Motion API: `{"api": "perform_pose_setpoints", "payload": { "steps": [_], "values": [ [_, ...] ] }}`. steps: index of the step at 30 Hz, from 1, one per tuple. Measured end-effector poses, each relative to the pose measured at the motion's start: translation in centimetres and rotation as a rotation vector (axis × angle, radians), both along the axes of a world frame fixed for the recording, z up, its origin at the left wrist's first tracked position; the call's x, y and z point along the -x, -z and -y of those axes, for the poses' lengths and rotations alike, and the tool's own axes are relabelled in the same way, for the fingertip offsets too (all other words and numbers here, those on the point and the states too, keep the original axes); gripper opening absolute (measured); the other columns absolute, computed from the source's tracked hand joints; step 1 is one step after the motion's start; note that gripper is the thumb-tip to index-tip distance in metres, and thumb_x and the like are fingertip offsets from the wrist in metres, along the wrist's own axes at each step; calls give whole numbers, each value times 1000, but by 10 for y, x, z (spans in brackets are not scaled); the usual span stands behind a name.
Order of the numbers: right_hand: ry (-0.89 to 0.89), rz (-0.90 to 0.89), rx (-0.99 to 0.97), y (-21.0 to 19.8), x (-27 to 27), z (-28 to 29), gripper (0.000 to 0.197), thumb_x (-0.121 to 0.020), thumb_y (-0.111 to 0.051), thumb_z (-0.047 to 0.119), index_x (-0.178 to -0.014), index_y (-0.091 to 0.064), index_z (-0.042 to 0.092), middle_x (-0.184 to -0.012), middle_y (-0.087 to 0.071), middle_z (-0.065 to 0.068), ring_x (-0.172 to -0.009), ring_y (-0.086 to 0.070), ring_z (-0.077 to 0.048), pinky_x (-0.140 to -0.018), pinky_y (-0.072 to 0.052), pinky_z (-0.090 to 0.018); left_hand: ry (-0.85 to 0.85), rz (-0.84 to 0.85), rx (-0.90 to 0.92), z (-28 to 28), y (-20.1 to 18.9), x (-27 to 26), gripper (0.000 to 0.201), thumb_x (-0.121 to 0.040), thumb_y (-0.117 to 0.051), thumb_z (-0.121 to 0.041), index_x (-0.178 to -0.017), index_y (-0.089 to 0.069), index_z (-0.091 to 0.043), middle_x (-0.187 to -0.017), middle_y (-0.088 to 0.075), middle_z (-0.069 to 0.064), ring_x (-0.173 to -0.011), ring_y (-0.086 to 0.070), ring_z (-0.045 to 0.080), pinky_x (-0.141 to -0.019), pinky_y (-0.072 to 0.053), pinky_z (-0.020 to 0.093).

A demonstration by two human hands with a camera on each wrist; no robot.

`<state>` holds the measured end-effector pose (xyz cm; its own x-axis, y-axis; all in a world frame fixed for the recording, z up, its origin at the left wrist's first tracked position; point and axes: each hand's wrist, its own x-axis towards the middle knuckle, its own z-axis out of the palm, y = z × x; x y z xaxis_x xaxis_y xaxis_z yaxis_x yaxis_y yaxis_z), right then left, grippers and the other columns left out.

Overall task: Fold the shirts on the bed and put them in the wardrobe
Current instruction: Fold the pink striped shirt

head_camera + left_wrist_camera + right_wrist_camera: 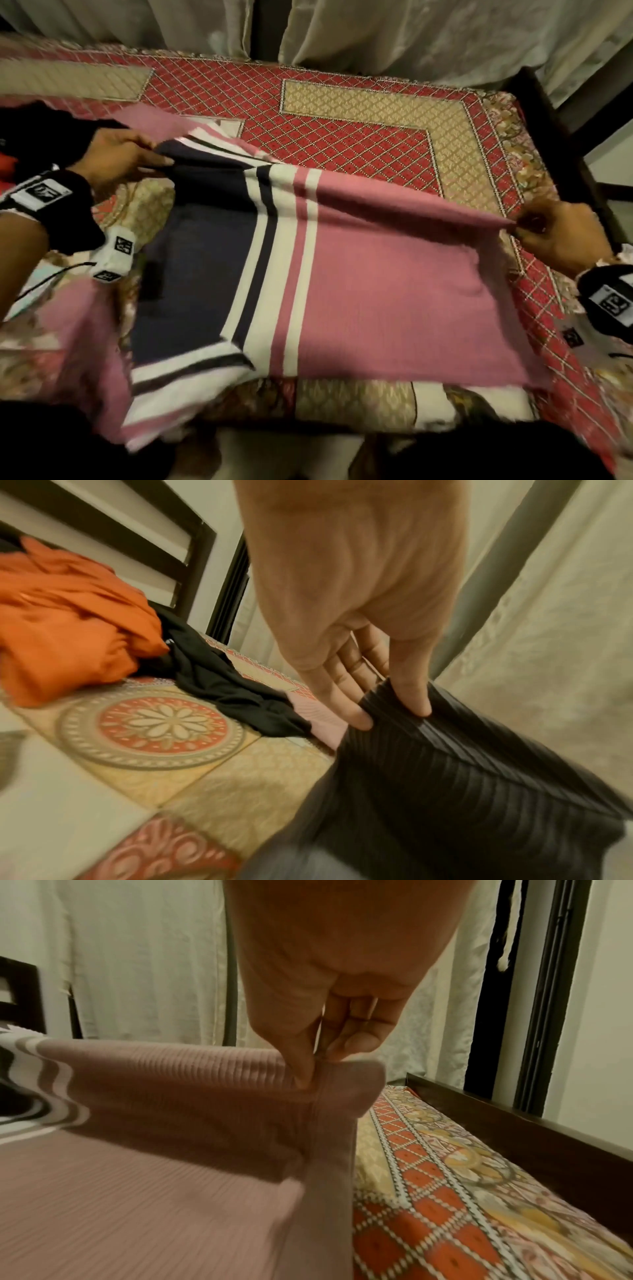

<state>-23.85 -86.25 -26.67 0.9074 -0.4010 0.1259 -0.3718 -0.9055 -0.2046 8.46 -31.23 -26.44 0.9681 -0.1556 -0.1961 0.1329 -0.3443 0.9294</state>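
A ribbed shirt (376, 291), pink with a navy panel and white stripes, lies spread across the near part of the bed (342, 144). Its far edge is lifted off the bedspread into a taut fold between my two hands. My left hand (120, 157) pinches the navy end of that edge (428, 745), thumb and fingers clamped on the ribbed cloth. My right hand (548, 233) pinches the pink corner (335, 1085) at the right, between thumb and forefinger. A pink sleeve (85, 342) hangs off the near left edge.
An orange garment (68, 620) and a black garment (219, 680) lie heaped by the dark headboard (143, 547) on the left. Pale curtains (411, 34) hang behind the bed. A dark wooden bed frame (531, 1137) runs along the right side.
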Motion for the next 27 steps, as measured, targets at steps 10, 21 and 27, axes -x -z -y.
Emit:
{"api": "perform_pose_setpoints", "payload": {
  "steps": [10,21,27],
  "values": [
    [-168,-304,-56,48,187,-64,32,-66,-89,5,-94,-78,17,-86,-73,-11,-76,-70,-35,-64,-55,-42,386,104,-576,-121,44,186,30,-68,-89,5,-81,-68,-12,-69,-60,2,-69,-55,18,-56,-38,10],
    [-196,-406,18,52,192,-75,23,-79,-74,28,-102,-77,26,-92,-66,2,-81,-68,-27,-63,-51,-31,509,167,-910,-105,61,212,20,-71,-85,-10,-85,-72,-5,-73,-65,9,-66,-58,25,-62,-42,31],
    [-269,-627,31,26,158,-71,45,-97,-47,61,-65,-59,31,-60,-59,9,-50,-53,-7,-50,-37,-21,417,416,-992,-68,44,226,50,-83,-66,-52,-113,-59,-12,-111,-63,14,-93,-64,37,-74,-54,43]
  ]
}}
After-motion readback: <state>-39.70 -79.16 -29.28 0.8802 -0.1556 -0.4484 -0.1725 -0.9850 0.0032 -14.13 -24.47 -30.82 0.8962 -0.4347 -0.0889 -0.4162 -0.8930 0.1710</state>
